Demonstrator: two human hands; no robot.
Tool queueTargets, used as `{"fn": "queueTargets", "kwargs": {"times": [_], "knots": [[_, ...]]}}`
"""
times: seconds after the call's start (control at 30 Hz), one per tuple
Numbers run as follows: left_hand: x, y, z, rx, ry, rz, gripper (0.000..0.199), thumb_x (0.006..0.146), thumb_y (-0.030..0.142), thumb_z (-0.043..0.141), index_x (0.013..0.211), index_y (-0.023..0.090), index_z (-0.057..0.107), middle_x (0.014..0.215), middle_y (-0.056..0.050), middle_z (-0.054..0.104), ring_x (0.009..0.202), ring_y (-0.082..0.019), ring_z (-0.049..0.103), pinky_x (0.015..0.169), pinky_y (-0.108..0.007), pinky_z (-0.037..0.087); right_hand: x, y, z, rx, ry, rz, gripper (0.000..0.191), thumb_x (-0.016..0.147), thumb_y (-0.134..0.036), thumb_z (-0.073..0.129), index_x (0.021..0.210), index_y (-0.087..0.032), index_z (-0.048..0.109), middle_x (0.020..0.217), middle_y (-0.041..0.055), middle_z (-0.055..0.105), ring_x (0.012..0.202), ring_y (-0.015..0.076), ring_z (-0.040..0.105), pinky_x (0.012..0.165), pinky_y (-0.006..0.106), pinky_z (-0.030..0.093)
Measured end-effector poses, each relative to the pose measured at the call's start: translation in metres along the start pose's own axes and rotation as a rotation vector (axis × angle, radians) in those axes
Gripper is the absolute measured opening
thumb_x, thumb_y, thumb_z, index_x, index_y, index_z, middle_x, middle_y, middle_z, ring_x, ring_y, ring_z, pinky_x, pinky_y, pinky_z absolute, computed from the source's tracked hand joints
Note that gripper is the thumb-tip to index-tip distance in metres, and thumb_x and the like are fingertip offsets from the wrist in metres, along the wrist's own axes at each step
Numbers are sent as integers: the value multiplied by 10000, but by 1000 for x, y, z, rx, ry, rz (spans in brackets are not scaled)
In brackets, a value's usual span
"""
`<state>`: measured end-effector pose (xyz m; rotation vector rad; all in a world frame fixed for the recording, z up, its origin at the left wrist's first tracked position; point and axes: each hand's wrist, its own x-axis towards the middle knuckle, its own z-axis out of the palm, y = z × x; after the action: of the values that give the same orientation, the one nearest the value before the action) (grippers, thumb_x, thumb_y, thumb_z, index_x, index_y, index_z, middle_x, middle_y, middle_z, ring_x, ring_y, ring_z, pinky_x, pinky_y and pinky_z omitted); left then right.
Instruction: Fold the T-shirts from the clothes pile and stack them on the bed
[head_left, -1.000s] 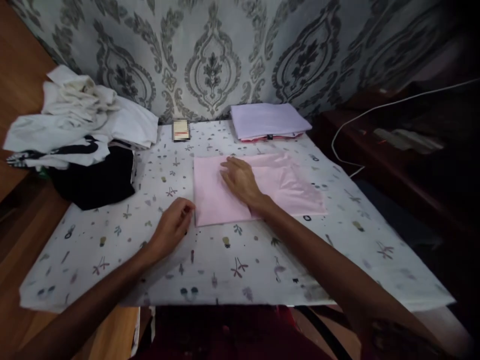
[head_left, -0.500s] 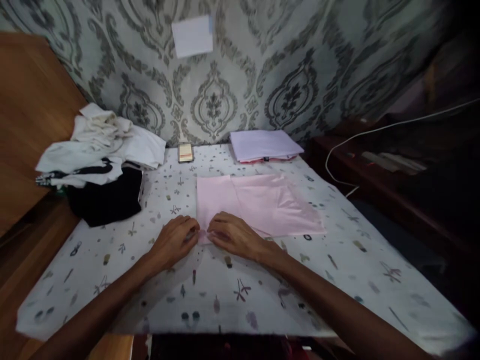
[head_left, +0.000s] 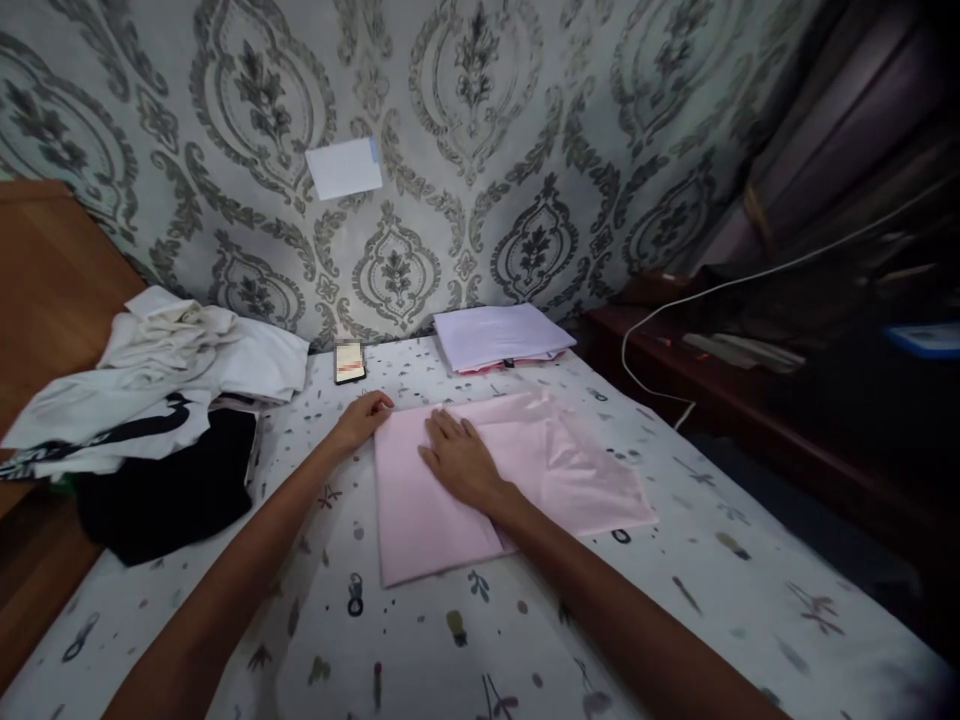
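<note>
A pink cloth [head_left: 435, 520], partly folded, lies on the patterned white sheet [head_left: 330, 620]. Its left part is smooth, while creases run across its right end. At the cloth's far left corner is my left hand [head_left: 364, 415], thumb and fingers closed on the edge. My right hand [head_left: 461, 458] rests flat on top of the cloth, fingers stretched out, just right of the left hand.
White clothes [head_left: 165, 350] are heaped over a black garment [head_left: 172, 490] at left. Toward the wall lie a phone [head_left: 349, 362] and a folded lilac cloth [head_left: 502, 335]. A white cable [head_left: 626, 350] hangs at right by dark furniture [head_left: 720, 400].
Both hands have moved from the cloth's near left corner toward its far edge. The right hand has flattened onto the cloth. The near left part now lies spread out, and the view has tilted up.
</note>
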<state>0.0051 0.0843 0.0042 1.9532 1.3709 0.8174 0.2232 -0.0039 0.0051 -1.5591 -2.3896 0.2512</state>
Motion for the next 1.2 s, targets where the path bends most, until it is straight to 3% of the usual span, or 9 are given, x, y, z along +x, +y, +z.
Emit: {"fn": "queueTargets", "kwargs": {"times": [0.23,0.37,0.57,0.7,0.8,0.93,1.03,1.2], "knots": [[8,6,-5,-136,-83,20,241,790,376,586,922,180,633,639,39,518,606,-134,486,580,-241,366,1,0,-2,19,-17,14,539,1016,-337,395,1455,-28,447,1582,206,358,1492,287,283,1210,496,212],[7,2,-9,-60,-177,37,322,828,482,557,921,190,654,664,27,565,620,-146,489,575,-246,348,1,3,1,21,9,5,553,1018,-369,387,1470,-52,432,1585,187,361,1497,271,272,1212,487,215],[7,4,-8,385,-79,121,288,891,454,469,857,227,642,658,4,593,675,-192,519,637,-295,360,1,4,1,21,-7,18,562,1025,-373,357,1476,-42,417,1599,186,330,1504,269,255,1217,480,202],[-3,8,-5,516,56,108,218,893,396,476,874,230,615,735,-34,617,784,-238,561,720,-337,410,2,5,2,27,11,10,545,1020,-367,376,1463,-55,433,1589,194,349,1499,271,269,1210,483,211],[-23,9,-4,337,221,-73,186,895,354,477,965,220,586,774,-22,615,759,-216,586,725,-337,460,2,6,0,57,-2,11,513,1016,-345,397,1443,-67,457,1590,192,349,1498,263,271,1211,473,209],[-58,24,-3,-251,308,-411,195,850,248,575,1033,197,536,795,-10,648,749,-165,656,749,-308,539,5,7,-8,135,-39,47,489,1017,-309,390,1424,-51,474,1575,192,381,1498,266,272,1209,453,222],[-79,44,-4,-577,251,-567,214,818,176,645,1003,175,537,813,-41,697,761,-151,695,787,-302,570,10,4,-12,151,-4,48,485,1024,-275,355,1441,-51,459,1578,187,377,1502,269,260,1212,451,213],[-99,72,0,-651,-30,-724,230,756,270,765,857,141,603,710,-49,696,601,-169,673,585,-300,581,12,1,-7,125,-44,3,480,1014,-280,393,1423,-43,474,1582,197,365,1493,289,278,1211,494,205]]}}
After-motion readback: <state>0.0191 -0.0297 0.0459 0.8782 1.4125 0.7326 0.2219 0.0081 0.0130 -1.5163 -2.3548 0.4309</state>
